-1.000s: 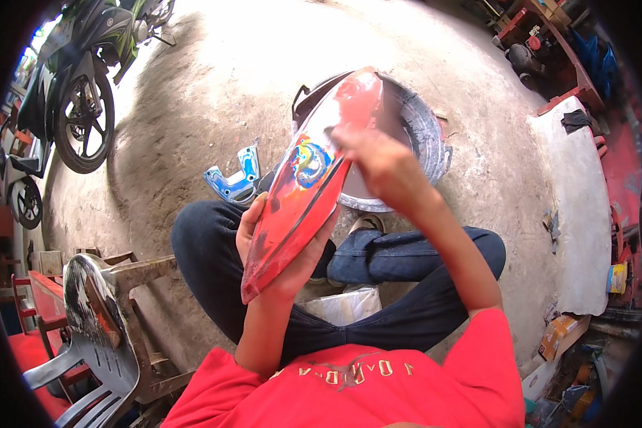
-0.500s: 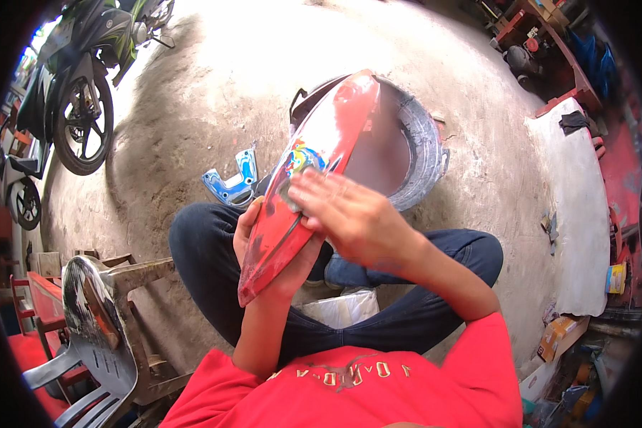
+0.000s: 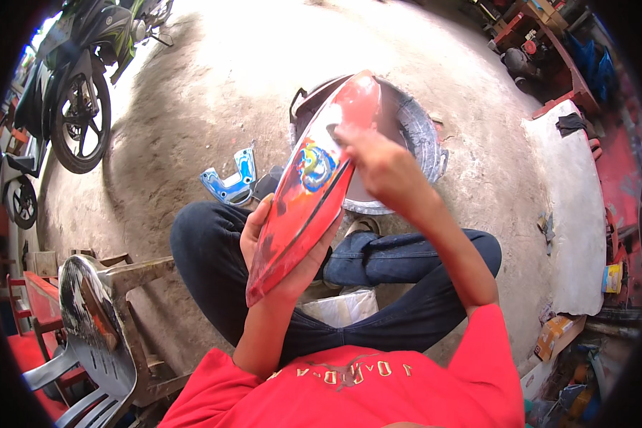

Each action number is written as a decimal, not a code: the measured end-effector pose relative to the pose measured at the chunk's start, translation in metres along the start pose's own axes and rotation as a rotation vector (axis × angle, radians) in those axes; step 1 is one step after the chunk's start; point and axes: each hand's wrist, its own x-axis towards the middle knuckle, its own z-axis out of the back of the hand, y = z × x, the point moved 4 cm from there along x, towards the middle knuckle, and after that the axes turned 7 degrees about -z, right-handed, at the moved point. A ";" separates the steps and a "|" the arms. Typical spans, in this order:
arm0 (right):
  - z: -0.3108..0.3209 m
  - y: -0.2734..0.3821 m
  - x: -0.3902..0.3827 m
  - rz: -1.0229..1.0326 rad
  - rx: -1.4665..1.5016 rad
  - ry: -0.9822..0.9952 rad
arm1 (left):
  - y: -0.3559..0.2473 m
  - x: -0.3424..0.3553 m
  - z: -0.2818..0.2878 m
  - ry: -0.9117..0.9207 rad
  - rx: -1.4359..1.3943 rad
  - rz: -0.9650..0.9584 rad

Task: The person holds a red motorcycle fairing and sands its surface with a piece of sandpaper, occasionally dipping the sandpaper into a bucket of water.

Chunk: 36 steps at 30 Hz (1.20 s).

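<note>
A long, pointed red motorcycle panel [image 3: 303,207] slants up and away over my lap. Part of its surface is worn to a patch of blue, yellow and white paint rings. Underneath its near end, my left hand [image 3: 292,260] is closed around it, thumb on the left edge. My right hand [image 3: 381,167] presses on the panel's upper part, beyond the patch. Pinched in its fingers is a small dark grey piece, likely sandpaper [image 3: 332,131], mostly hidden. Behind the panel stands a round grey basin [image 3: 424,135] with water in it, partly covered.
A blue and white bracket-like part [image 3: 228,187] lies on the concrete floor left of the basin. Two motorcycles [image 3: 78,118] stand at the far left. A worn plastic chair [image 3: 110,349] is near left. A white slab [image 3: 574,221] and cluttered shelving line the right.
My right hand has moved up the panel, away from me, uncovering the paint-ringed patch. The panel's near end has shifted slightly right in my left hand.
</note>
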 end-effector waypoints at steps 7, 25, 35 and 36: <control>0.003 0.006 -0.010 0.049 0.010 -0.006 | 0.001 0.001 -0.006 0.070 0.020 0.005; 0.002 0.018 -0.021 0.243 -0.066 -0.080 | -0.001 0.000 -0.014 0.126 -0.085 0.083; 0.001 -0.006 -0.018 0.063 -0.060 -0.073 | -0.005 0.000 -0.008 -0.030 0.031 -0.025; -0.001 -0.020 -0.015 -0.140 -0.097 -0.020 | -0.005 0.002 -0.007 -0.018 0.009 -0.019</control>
